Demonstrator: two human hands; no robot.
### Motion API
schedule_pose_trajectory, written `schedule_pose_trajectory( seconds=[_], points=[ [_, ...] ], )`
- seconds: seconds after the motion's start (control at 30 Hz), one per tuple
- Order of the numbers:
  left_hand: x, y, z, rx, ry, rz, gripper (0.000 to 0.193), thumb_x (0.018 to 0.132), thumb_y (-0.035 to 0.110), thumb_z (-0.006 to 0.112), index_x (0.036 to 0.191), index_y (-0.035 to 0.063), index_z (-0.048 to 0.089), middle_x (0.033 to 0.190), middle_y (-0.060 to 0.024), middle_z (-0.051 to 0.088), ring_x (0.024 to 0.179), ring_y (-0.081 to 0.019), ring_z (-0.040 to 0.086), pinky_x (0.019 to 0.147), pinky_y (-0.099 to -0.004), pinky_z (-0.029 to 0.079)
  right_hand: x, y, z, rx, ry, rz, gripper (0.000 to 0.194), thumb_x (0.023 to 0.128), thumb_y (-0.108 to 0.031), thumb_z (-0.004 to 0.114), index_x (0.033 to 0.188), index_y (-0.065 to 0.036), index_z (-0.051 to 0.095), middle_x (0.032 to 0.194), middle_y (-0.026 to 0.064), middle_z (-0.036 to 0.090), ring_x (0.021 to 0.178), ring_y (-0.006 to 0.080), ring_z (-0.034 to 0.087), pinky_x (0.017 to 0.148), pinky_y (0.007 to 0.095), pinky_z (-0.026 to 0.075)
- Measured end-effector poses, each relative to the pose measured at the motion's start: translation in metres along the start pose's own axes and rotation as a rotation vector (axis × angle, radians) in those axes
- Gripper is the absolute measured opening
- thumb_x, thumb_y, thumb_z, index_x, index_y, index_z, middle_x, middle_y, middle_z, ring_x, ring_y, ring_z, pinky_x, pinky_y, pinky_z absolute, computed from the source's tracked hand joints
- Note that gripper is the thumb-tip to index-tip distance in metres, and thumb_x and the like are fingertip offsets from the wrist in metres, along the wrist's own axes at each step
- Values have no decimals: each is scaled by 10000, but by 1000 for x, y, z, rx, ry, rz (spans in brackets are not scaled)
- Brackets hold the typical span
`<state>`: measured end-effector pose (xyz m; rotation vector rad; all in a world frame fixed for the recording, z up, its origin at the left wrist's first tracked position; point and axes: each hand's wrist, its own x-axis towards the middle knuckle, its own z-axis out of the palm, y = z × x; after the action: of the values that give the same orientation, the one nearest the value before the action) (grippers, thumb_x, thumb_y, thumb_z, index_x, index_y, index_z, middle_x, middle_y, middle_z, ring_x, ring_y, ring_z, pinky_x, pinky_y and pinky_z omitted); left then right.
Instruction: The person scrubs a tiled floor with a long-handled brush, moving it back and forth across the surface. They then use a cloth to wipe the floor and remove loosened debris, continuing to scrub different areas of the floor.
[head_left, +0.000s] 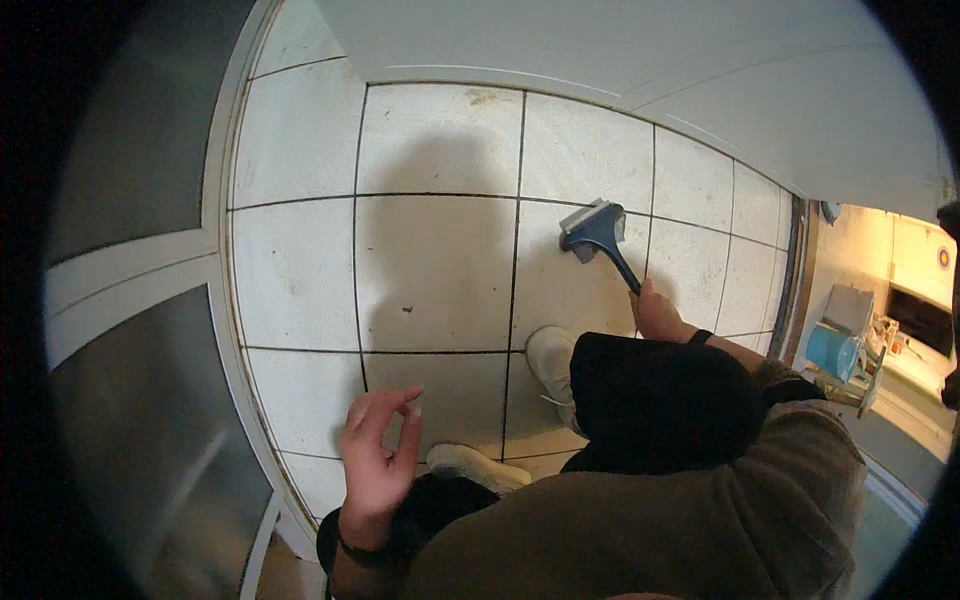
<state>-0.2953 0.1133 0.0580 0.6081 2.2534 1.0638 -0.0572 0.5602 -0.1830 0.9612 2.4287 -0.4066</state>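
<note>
My right hand (660, 313) grips the end of a dark blue handle belonging to a squeegee-like cleaning tool (596, 229). Its wide head, with a pale edge and some greyish material beneath, is over the white floor tiles (435, 270); whether it touches them I cannot tell. My left hand (381, 442) is raised above the floor at the lower left, fingers curled loosely and thumb apart from them, with nothing held. Dark specks and brownish stains mark several tiles.
A framed frosted-glass door (142, 420) borders the left side. A pale grey panel (600, 52) runs along the top. My shoes (551, 360) stand close below the tool. Beyond a threshold (793, 277) at right, a light-blue container (831, 352) sits among other items.
</note>
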Motion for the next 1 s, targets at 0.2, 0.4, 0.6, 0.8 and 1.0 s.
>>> schedule_pose_trajectory(
  seconds=[0.2,0.4,0.6,0.8,1.0],
  points=[
    [11,-2,12,-39,-155,-106,234,933,14,673,1161,14,723,1004,-131,692,950,-253,659,911,-361,513,63,5,-28,117,-8,-2,478,1093,-406,450,1143,64,520,919,337,692,845,513,688,712,577,546],
    [19,-2,8,-10,-48,40,250,917,16,683,1157,62,737,933,-116,688,914,-285,658,853,-375,526,-27,11,-11,27,-320,297,439,1086,-384,469,1181,42,515,1065,345,688,977,526,689,842,610,539],
    [15,0,12,-31,-176,-55,218,933,23,666,1143,15,727,979,-127,690,942,-249,661,898,-355,513,69,-18,-33,157,36,-6,453,1089,-376,443,1137,70,499,928,343,691,881,499,701,735,584,551],
    [5,5,2,-22,-39,-24,230,917,17,684,1140,45,733,935,-120,682,910,-280,656,856,-369,521,20,-7,-13,30,-170,18,467,1084,-433,468,1134,30,503,872,341,678,826,518,682,739,626,520],
    [-1,5,8,-15,-124,-76,242,920,-5,684,1155,21,730,986,-136,690,931,-241,658,879,-348,514,71,-15,-55,119,27,10,451,1104,-391,403,1173,50,468,970,343,694,917,523,696,757,596,554]
  ],
)
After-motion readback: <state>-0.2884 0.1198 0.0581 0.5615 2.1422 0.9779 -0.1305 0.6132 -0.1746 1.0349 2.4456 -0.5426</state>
